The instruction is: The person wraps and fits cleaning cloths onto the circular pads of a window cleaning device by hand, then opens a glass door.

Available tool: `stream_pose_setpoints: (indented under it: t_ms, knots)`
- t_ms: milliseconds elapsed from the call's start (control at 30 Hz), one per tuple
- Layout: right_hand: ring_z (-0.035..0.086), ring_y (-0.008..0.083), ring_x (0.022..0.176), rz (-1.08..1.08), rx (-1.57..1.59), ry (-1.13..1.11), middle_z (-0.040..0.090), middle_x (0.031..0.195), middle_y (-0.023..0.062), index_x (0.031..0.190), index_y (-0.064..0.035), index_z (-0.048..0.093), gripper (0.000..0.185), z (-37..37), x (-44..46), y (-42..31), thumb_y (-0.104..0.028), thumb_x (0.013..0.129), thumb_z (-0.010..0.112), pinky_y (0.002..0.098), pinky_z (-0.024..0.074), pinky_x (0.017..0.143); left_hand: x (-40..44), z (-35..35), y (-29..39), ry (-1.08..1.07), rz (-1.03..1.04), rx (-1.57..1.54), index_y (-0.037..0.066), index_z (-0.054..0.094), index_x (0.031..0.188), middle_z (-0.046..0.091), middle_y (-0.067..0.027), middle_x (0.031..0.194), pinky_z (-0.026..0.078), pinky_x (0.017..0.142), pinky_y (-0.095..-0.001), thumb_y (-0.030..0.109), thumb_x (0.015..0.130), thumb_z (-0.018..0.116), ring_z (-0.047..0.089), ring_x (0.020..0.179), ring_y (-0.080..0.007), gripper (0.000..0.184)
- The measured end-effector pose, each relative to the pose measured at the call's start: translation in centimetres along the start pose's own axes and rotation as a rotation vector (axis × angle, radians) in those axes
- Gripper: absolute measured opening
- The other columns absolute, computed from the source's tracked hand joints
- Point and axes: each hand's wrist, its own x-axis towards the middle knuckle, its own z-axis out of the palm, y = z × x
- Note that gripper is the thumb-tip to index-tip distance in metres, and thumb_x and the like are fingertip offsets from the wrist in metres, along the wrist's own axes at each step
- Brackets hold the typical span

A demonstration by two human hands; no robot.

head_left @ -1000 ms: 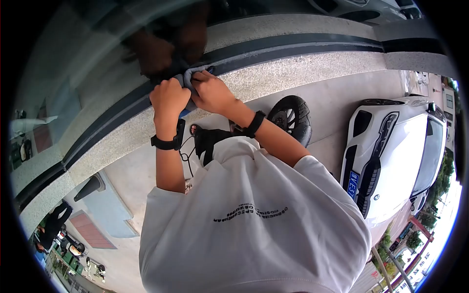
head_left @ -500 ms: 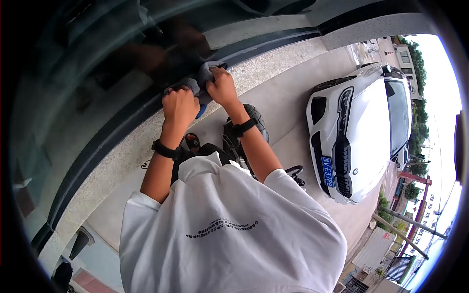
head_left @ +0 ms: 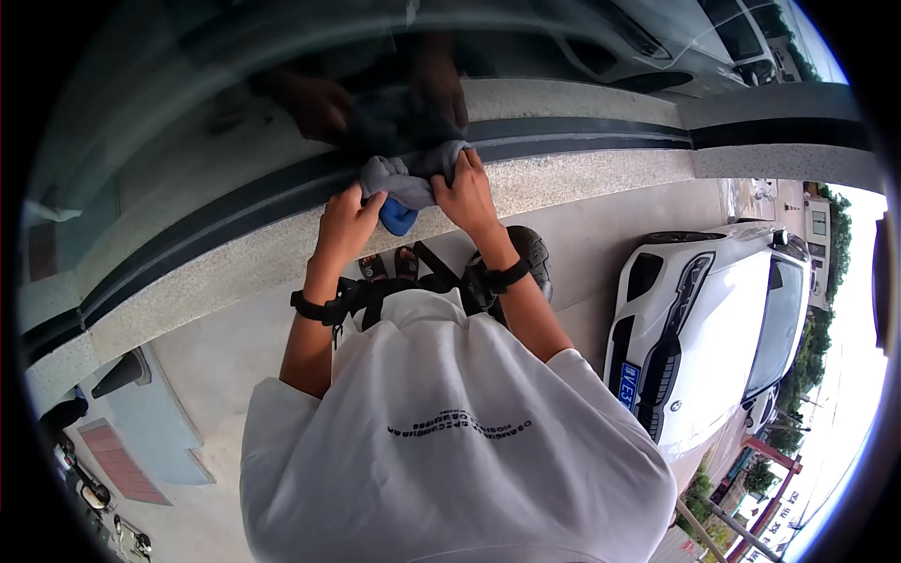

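A bunched grey cloth [head_left: 404,184] is stretched between my two hands, close to the dark frame at the foot of a glass pane. My left hand [head_left: 347,223] has its fingers closed on the cloth's left end. At the other end, my right hand [head_left: 466,192] grips the cloth with bent fingers. Below the grey folds hangs a blue piece [head_left: 398,219]; whether it belongs to the same cloth, I cannot tell. Both hands are mirrored in the dark glass [head_left: 375,75].
A speckled stone ledge [head_left: 582,171] runs beneath the dark frame [head_left: 601,134]. To the right stands a white car [head_left: 713,328]. A black tyre [head_left: 530,255] is beside my right forearm. Sandalled feet [head_left: 405,261] show below the ledge.
The view has turned, and both hands sit lower and farther right in it. Between them the cloth looks more spread, with more of the blue piece showing.
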Motion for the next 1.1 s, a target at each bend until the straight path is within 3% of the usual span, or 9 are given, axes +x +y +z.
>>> stream_pose_setpoints:
  t_ms: [133,233,367,433,567,733,900,1000,1100]
  knots:
    - [0.057,0.051,0.092,0.054,0.173,-0.039,0.059,0.097,0.0321,0.099,0.0116,0.052,0.033,0.2,0.9,-2.8,-0.012,0.079,0.065,0.0504,0.049,0.082,0.2,-1.6,-2.7,0.042,-0.002,-0.341,-0.004,0.064,0.105,0.065,-0.0112,0.074,0.045,0.063,-0.0352,0.033,0.096,0.062,0.059,0.065,-0.0204,0.038]
    - [0.058,0.0513,0.089,0.101,0.276,0.039,0.06,0.095,0.0313,0.099,0.0108,0.051,0.032,-1.4,1.8,-5.6,-0.011,0.08,0.065,0.0501,0.0489,0.079,0.1,-1.8,-3.6,0.034,-0.024,-0.452,0.003,0.064,0.109,0.053,0.0034,0.073,0.041,0.057,-0.0283,0.034,0.099,0.061,0.048,0.064,-0.0104,0.033]
    - [0.061,0.0446,0.082,-0.022,0.269,0.044,0.061,0.088,0.0279,0.1,0.0075,0.052,0.028,-4.6,3.0,-9.7,-0.016,0.092,0.064,0.0455,0.0487,0.073,-0.6,-1.6,-2.1,-0.01,-0.073,-0.584,0.004,0.064,0.116,0.061,0.0003,0.09,0.044,0.063,-0.0254,0.039,0.101,0.057,0.054,0.077,-0.009,0.038]
    - [0.061,0.0389,0.075,0.049,0.43,0.042,0.061,0.081,0.0246,0.097,0.0059,0.054,0.028,-5.2,3.5,-10.9,-0.022,0.098,0.059,0.0432,0.0477,0.07,-2.2,-2.8,1.9,-0.014,-0.042,-0.841,0.003,0.063,0.12,0.064,-0.0017,0.1,0.047,0.068,-0.0255,0.041,0.101,0.055,0.057,0.086,-0.0092,0.043]
    - [0.058,0.0293,0.064,0.238,0.54,-0.043,0.061,0.071,0.0187,0.091,0.0041,0.057,0.036,-4.9,3.6,-9.1,-0.028,0.106,0.049,0.0406,0.046,0.065,-2.3,-3.3,3.0,-0.004,0.009,-0.833,0.004,0.063,0.118,0.062,0.0003,0.098,0.047,0.072,-0.0264,0.04,0.102,0.056,0.056,0.086,-0.0078,0.041]
    - [0.059,0.0497,0.078,0.213,0.374,0.043,0.06,0.077,0.0314,0.084,0.0079,0.055,0.036,-3.2,2.9,-8.6,-0.025,0.1,0.059,0.0467,0.0453,0.063,-0.3,0.6,0.3,-0.025,-0.118,-0.882,0.005,0.062,0.125,0.064,-0.0022,0.112,0.048,0.079,-0.0266,0.039,0.101,0.056,0.06,0.099,-0.0103,0.042]
    - [0.058,0.0528,0.08,0.302,0.26,-0.015,0.059,0.077,0.0331,0.076,0.0078,0.054,0.045,0.4,1.8,-2.1,-0.03,0.099,0.058,0.0508,0.0448,0.066,0.3,1.1,-0.9,-0.006,-0.121,-0.893,0.002,0.062,0.128,0.066,-0.0024,0.117,0.043,0.093,-0.0262,0.034,0.1,0.061,0.058,0.104,-0.0111,0.042]
    - [0.058,0.0519,0.081,0.327,0.232,-0.029,0.06,0.079,0.0337,0.077,0.0077,0.054,0.045,0.5,2.2,-2.2,-0.03,0.099,0.058,0.0506,0.0451,0.066,0.3,1.1,-0.4,0.034,-0.099,-0.886,0.005,0.065,0.124,0.066,0.0001,0.11,0.045,0.08,-0.0246,0.032,0.099,0.062,0.058,0.095,-0.0077,0.037]
    - [0.058,0.0523,0.084,0.289,0.25,-0.06,0.059,0.081,0.0345,0.078,0.008,0.055,0.044,-1.4,2.4,-4.7,-0.03,0.1,0.057,0.0502,0.0454,0.066,-0.2,0.3,0.6,0.059,-0.044,-0.922,0.0,0.063,0.127,0.066,-0.0071,0.123,0.04,0.1,-0.0272,0.029,0.1,0.062,0.057,0.112,-0.0133,0.04]
